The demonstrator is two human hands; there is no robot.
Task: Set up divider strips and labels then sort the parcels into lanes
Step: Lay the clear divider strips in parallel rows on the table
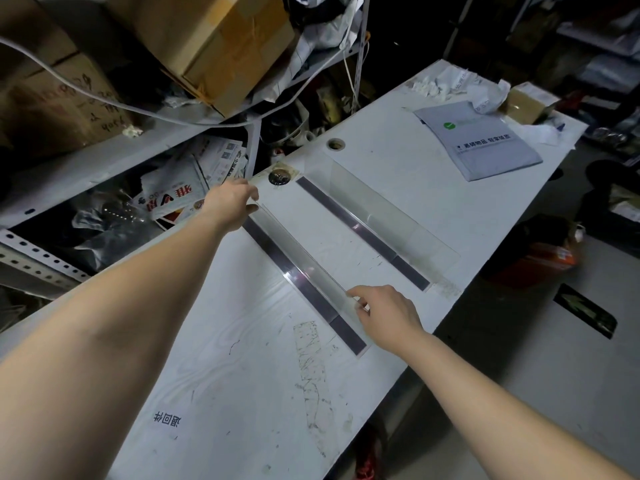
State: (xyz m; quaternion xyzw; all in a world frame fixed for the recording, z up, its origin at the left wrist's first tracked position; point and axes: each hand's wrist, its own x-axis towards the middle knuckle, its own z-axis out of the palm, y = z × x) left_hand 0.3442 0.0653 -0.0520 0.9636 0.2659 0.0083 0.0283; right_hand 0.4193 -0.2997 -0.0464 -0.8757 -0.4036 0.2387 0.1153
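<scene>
Two clear plastic divider strips with dark bases lie across the white table point(242, 358). The near divider strip point(298, 268) runs from the table's far edge toward the front edge. My left hand point(230, 202) grips its far end, and my right hand point(384, 313) pinches its near end. The second divider strip point(377, 220) stands further right, untouched. A printed label point(168, 421) lies on the table close to me. A grey parcel point(481, 140) rests at the far right, with a white crumpled parcel point(460, 84) and a small brown box point(530, 100) behind it.
A metal shelf point(86, 164) on the left holds cardboard boxes point(214, 43) and bagged parcels. Two cable holes point(336, 144) sit near the table's far edge. Dark and red bags point(540, 258) lie on the floor to the right.
</scene>
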